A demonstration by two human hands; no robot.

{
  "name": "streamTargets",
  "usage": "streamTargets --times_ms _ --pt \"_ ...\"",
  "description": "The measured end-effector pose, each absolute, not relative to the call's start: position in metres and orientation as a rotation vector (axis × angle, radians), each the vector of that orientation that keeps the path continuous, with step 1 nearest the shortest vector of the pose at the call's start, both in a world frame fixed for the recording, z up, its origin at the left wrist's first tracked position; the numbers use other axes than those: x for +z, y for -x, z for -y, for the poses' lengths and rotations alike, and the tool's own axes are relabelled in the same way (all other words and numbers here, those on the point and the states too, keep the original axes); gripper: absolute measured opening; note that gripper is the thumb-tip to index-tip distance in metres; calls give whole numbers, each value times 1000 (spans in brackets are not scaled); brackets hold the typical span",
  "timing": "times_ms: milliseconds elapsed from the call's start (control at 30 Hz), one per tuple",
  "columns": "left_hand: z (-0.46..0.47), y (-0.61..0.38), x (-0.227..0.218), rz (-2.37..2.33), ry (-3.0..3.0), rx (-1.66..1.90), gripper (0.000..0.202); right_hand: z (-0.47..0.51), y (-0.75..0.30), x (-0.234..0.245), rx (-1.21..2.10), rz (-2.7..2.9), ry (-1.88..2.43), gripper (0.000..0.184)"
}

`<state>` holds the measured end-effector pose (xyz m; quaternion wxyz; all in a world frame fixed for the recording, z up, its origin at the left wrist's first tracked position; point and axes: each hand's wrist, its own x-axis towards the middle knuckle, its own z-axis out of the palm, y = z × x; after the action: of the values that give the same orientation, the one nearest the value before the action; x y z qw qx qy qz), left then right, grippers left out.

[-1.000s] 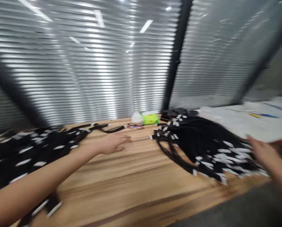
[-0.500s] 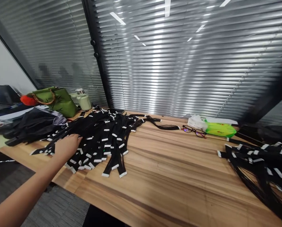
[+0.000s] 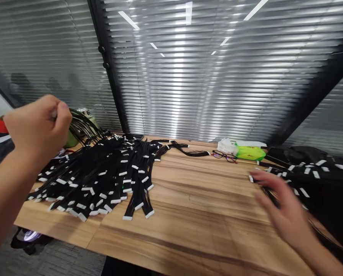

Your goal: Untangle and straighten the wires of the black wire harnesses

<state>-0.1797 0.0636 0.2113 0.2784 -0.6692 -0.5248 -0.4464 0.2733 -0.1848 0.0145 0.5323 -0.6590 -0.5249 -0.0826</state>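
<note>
My left hand (image 3: 40,128) is closed in a fist, raised above the left pile. Black cables (image 3: 86,123) run out of it, arching down toward the heap of black cables (image 3: 102,165) with white connectors at their ends. How many are in the fist cannot be made out. My right hand (image 3: 283,212), blurred by motion, hangs open at the near left edge of another cable pile (image 3: 318,184), thumb and fingers apart. Its fingertips are close to a white connector (image 3: 251,178); contact cannot be told.
On the wooden table (image 3: 194,211), eyeglasses (image 3: 225,156) lie near the back beside a green packet (image 3: 249,152) and crumpled white plastic (image 3: 226,146). Blinds (image 3: 174,76) stand behind the table. A green bag (image 3: 70,140) is mostly hidden by my left hand.
My left hand has risen from the left pile, lifting black cables. My right hand has come into view at the right pile. The view has shifted slightly.
</note>
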Motion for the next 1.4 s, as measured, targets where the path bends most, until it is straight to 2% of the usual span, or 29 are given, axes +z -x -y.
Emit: streamTargets --times_ms 67,167,200,233,267,333,400,500,600,667,767,833,900,1033,1133,1400 --pt "-57 159 222 1262 1824 -1351 43 146 -240 19 -5 1498 1440 54" --pt "-49 125 235 1028 2033 -1630 51 97 -192 27 269 1711 1310 104" --pt "-47 115 237 963 2109 -1717 49 85 -180 28 350 1721 1293 113" --pt "-46 105 239 922 2167 -1795 46 75 -173 28 410 1698 1295 112" --pt "-46 96 240 915 2208 -1861 44 69 -168 27 448 1680 1301 99" --pt "-49 80 238 958 2261 -1995 37 63 -169 24 483 1687 1281 50" --pt "-56 68 231 1039 2324 -2131 28 66 -176 19 527 1708 1263 22" --pt "-73 52 211 1228 2426 -2295 24 78 -187 13 673 1702 1240 16" --pt "-85 41 185 1499 2594 -2398 33 86 -192 6 819 1581 1192 32" --pt "-86 39 163 1700 2826 -2314 38 87 -197 2 855 1436 1160 49" --pt "-71 39 126 1920 3300 -1857 39 85 -208 1 840 1221 1123 65" --pt "-54 38 101 1935 3562 -1450 40 83 -214 3 858 1138 1102 67" --pt "-36 32 80 1859 3721 -1134 49 83 -215 6 922 1109 1089 64" --pt "-11 11 56 1664 3839 -933 69 84 -208 13 1088 1124 1082 60" --pt "-5 -2 46 1574 3910 -828 76 84 -205 18 1190 1138 1096 56" --pt "-7 2 33 1328 4184 -598 47 89 -209 28 1513 1222 1113 52"
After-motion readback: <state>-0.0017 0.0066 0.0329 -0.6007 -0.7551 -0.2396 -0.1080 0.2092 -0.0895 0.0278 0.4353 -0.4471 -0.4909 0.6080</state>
